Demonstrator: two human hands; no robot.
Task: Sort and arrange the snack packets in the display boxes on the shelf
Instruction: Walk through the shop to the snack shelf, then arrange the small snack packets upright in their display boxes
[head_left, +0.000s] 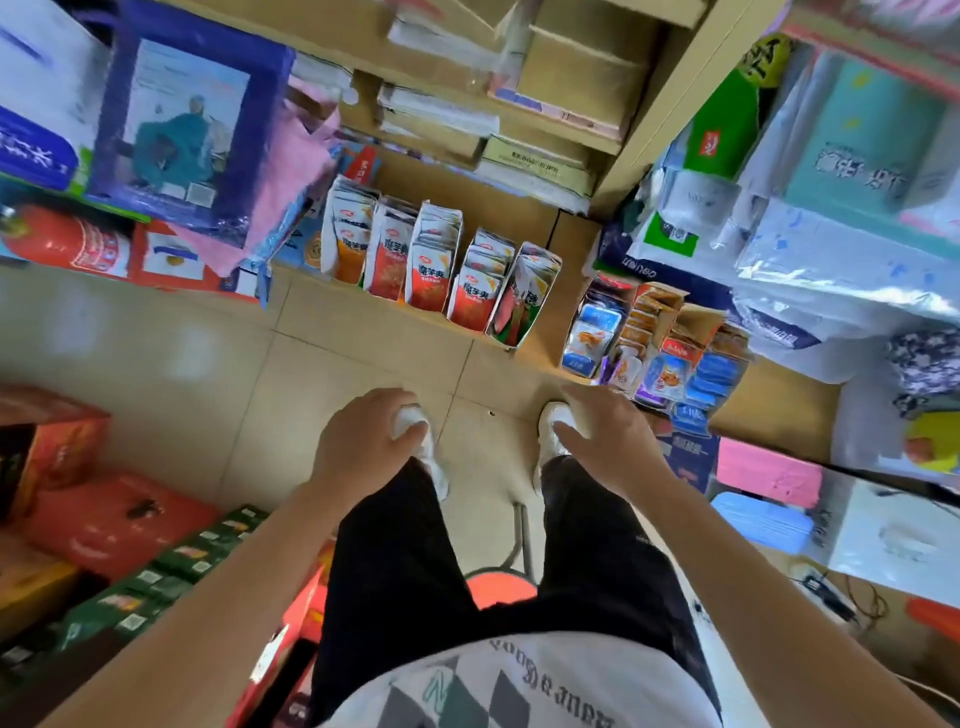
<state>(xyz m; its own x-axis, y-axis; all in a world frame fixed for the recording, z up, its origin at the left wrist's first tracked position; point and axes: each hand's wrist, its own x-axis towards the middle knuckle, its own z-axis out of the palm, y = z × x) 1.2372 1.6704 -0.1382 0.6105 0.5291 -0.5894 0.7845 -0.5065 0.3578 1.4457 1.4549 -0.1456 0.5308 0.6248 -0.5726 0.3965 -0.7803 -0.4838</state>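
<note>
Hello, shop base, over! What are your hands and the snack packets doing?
Left hand open, empty. Right hand open, empty. Snack packets standing in display boxes, untouched. Bare floor between.

I read the frame as bright and evenly lit, with saturated colour. Shadows are faint and soft-edged. Pale, diffuse reflections sit on the floor tiles (104, 332) at left. Wide-angle bending is strong: the shelf (675, 104) uprights lean and curve toward the corners. Upper corners and right edge are smeared; print there is unreadable. The snack packets (431, 265) mid-frame are sharpest, still slightly soft.
</note>
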